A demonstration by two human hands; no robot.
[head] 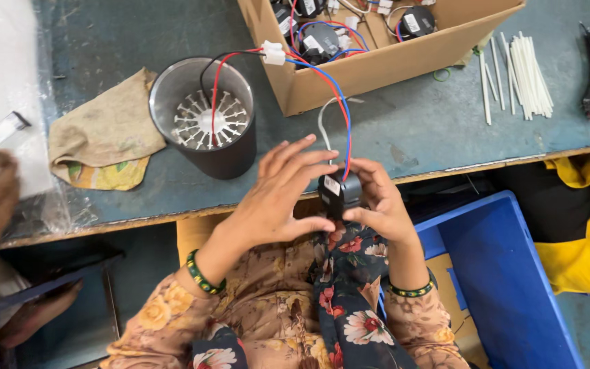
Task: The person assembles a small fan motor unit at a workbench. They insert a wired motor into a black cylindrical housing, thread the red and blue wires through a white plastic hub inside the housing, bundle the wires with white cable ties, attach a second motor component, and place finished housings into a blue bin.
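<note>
Both hands work one part: the left hand (278, 198) steadies the small black motor (339, 193), fingers loosely spread, while the right hand (377, 201) pinches it closed beside its red and blue wires (339, 102), probably needing careful seating.

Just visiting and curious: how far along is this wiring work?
Done: similar black parts lie in the cardboard box. In hand: left hand and right hand hold one small black component with red and blue wires. Left: cannot tell.

Blue-grey bench (411, 130) — box (377, 65), cup (206, 119), rag (107, 133)
</note>
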